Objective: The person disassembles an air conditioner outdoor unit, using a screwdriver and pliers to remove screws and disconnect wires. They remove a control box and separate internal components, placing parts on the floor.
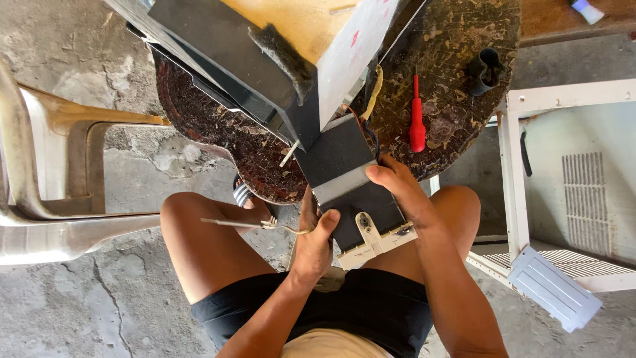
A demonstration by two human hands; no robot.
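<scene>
Black metal box (344, 179) | L hand (313, 246) + R hand (401, 192) on edges

One red screwdriver (417, 116), one plastic chair (46, 192), two hands (315, 248).

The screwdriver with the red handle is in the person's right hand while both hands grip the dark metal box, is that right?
Not quite. The red-handled screwdriver lies on the worn round table, untouched. The head view shows the right hand and the left hand both gripping the dark metal box, as you said.
</scene>
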